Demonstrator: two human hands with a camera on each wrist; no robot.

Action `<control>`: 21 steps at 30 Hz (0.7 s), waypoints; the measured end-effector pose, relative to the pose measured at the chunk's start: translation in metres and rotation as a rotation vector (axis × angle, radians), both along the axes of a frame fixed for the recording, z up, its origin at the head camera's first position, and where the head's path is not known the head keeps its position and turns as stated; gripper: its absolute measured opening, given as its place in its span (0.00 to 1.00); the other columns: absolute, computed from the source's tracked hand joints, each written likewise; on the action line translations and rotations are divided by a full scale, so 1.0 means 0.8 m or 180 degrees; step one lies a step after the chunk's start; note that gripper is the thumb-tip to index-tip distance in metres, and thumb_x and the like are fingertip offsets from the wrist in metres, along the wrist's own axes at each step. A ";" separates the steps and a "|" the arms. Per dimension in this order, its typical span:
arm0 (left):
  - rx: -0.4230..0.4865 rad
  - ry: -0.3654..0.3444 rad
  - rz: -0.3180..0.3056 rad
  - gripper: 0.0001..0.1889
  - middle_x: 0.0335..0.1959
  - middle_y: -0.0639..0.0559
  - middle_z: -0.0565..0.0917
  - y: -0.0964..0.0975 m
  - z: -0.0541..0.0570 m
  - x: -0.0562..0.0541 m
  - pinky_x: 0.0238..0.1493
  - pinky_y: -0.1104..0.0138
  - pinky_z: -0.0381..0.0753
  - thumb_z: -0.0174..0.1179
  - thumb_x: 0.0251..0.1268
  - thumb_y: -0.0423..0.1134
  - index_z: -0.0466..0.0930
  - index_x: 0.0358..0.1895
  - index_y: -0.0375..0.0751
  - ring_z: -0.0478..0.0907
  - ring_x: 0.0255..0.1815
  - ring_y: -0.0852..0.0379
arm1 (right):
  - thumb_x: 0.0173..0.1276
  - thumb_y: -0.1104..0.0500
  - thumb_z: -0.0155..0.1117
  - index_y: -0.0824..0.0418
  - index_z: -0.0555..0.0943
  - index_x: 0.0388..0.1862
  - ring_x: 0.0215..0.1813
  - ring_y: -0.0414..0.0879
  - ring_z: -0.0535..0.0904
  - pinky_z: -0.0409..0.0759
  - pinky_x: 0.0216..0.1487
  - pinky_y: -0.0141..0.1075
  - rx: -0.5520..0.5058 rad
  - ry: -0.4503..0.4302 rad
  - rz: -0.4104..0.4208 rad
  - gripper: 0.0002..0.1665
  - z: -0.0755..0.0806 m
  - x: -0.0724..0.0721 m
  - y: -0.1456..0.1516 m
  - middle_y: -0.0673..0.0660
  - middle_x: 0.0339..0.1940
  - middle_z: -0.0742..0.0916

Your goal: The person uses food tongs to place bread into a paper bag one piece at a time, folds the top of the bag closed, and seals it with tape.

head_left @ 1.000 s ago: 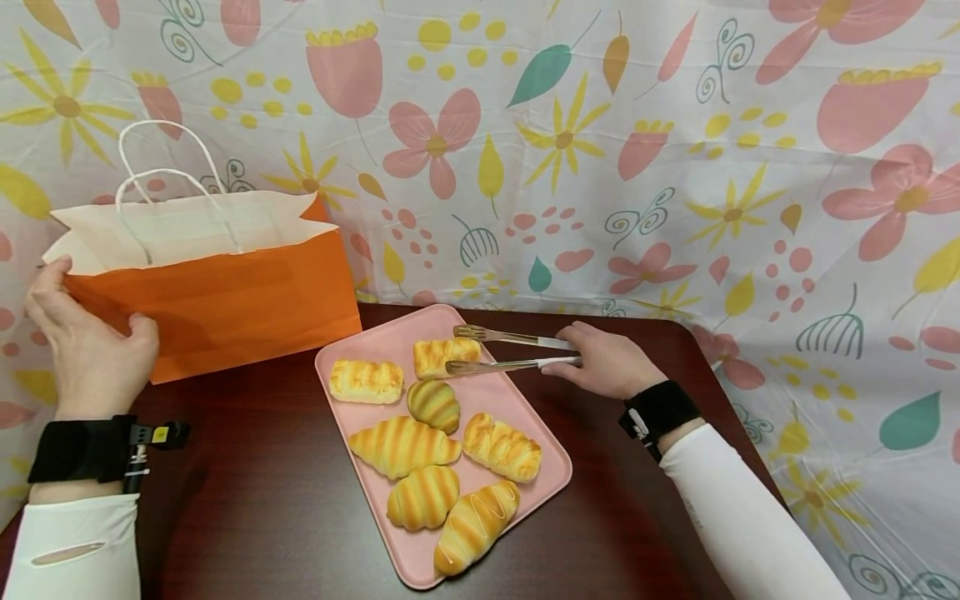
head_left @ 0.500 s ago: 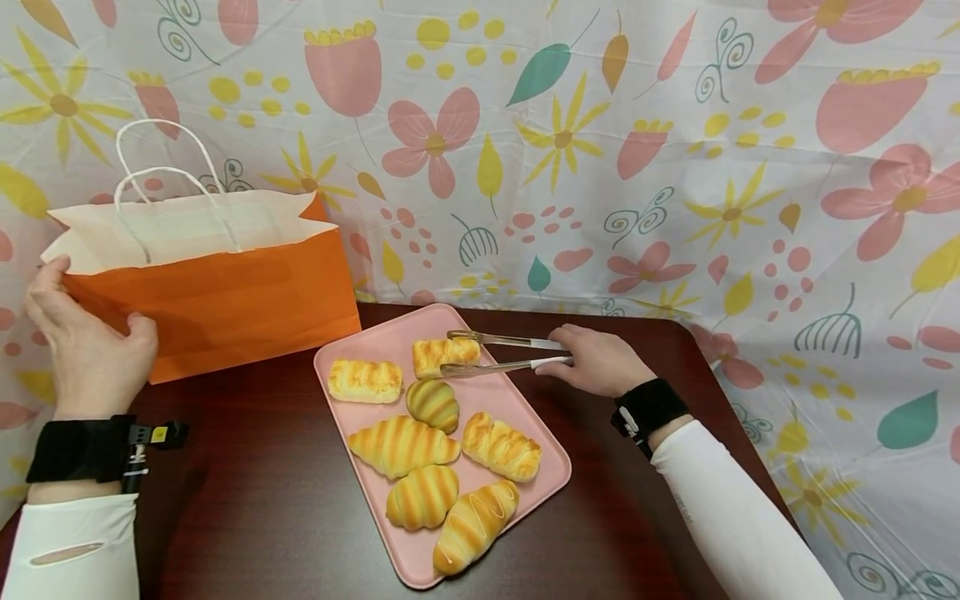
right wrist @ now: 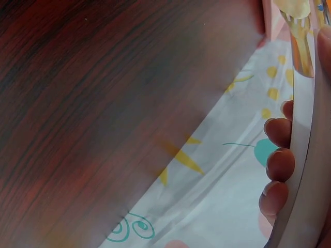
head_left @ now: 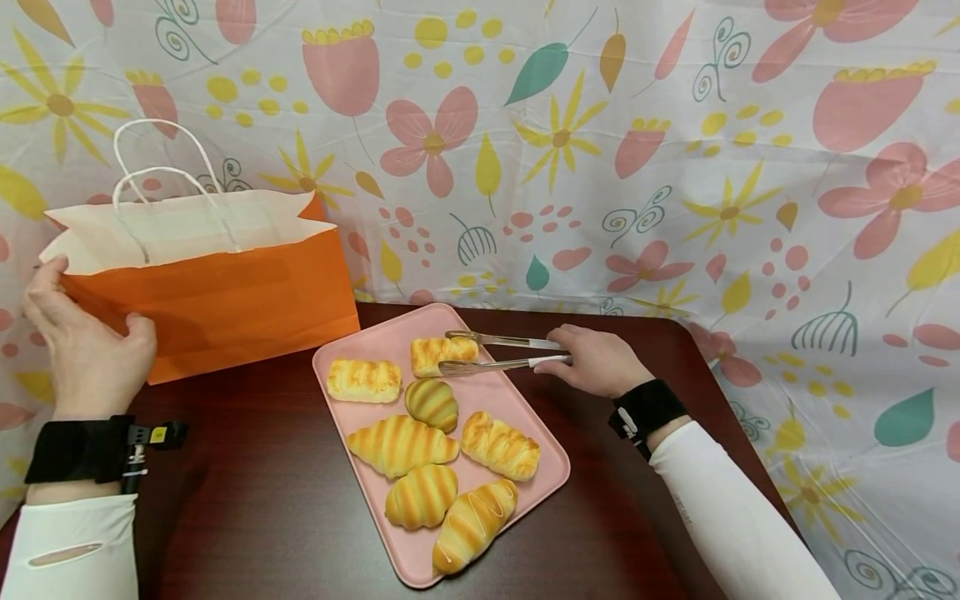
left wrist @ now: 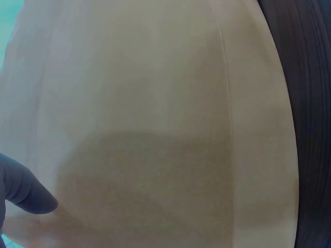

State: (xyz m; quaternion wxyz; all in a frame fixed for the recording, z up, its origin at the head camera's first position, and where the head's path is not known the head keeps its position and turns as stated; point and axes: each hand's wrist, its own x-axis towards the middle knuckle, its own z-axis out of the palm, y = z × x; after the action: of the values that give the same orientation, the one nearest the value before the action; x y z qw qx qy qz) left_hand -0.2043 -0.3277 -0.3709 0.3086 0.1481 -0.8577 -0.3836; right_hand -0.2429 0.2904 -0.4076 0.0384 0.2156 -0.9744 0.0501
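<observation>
At the left, my left hand (head_left: 93, 342) holds the side edge of an orange paper bag (head_left: 247, 304), thumb against its front. The left wrist view is filled by the bag's paper (left wrist: 155, 103), with a fingertip (left wrist: 33, 194) at lower left. My right hand (head_left: 600, 365) grips metal tongs with white handles (head_left: 498, 365). Their spread tips straddle a rectangular golden bread roll (head_left: 431, 357) at the far end of a pink tray (head_left: 401, 562). Seen from the right wrist, fingers (right wrist: 280, 165) curl along a white tong handle (right wrist: 304, 103).
Several more toy-like breads lie on the tray, among them a second rectangular roll (head_left: 365, 381), a striped croissant (head_left: 405, 446) and a drizzled long roll (head_left: 476, 525). A dark wooden table (head_left: 262, 500) lies beneath. A floral curtain (head_left: 675, 167) hangs behind.
My right hand has moved slightly left, carrying the tong tips farther over the rectangular roll, and has since stayed nearly still. The left hand and the bag have not visibly moved.
</observation>
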 end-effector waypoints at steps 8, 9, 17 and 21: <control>-0.0015 0.0045 -0.0018 0.46 0.86 0.44 0.47 0.000 -0.001 -0.001 0.88 0.56 0.49 0.52 0.73 0.34 0.40 0.87 0.66 0.54 0.87 0.38 | 0.75 0.32 0.73 0.58 0.86 0.65 0.50 0.51 0.88 0.88 0.52 0.54 0.0014 0.0083 0.0034 0.36 0.002 0.001 0.000 0.56 0.55 0.91; -0.0023 0.0050 -0.0015 0.46 0.86 0.44 0.47 -0.001 -0.001 -0.001 0.88 0.55 0.49 0.52 0.73 0.34 0.40 0.87 0.66 0.54 0.87 0.38 | 0.75 0.32 0.73 0.58 0.86 0.65 0.50 0.51 0.88 0.88 0.51 0.54 0.0021 0.0091 0.0038 0.36 0.002 0.001 0.001 0.56 0.55 0.91; -0.0100 0.0146 -0.0028 0.46 0.86 0.43 0.48 -0.001 -0.003 -0.002 0.88 0.53 0.50 0.52 0.72 0.32 0.41 0.87 0.65 0.53 0.86 0.38 | 0.75 0.32 0.73 0.58 0.87 0.66 0.52 0.55 0.89 0.87 0.54 0.56 0.0043 0.0143 -0.0010 0.37 0.015 0.000 0.001 0.58 0.59 0.91; -0.0109 0.0166 -0.0033 0.46 0.86 0.43 0.48 0.000 -0.003 -0.002 0.88 0.54 0.50 0.52 0.71 0.33 0.42 0.87 0.64 0.54 0.86 0.39 | 0.75 0.32 0.73 0.58 0.87 0.62 0.48 0.55 0.89 0.87 0.50 0.56 0.0066 0.0198 0.0023 0.34 0.030 -0.003 0.001 0.57 0.52 0.91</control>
State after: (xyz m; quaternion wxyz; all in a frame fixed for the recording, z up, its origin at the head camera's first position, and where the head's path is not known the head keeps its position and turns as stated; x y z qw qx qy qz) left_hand -0.2055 -0.3280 -0.3734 0.3313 0.1284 -0.8566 -0.3741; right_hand -0.2451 0.2912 -0.3839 0.0663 0.2210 -0.9725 0.0335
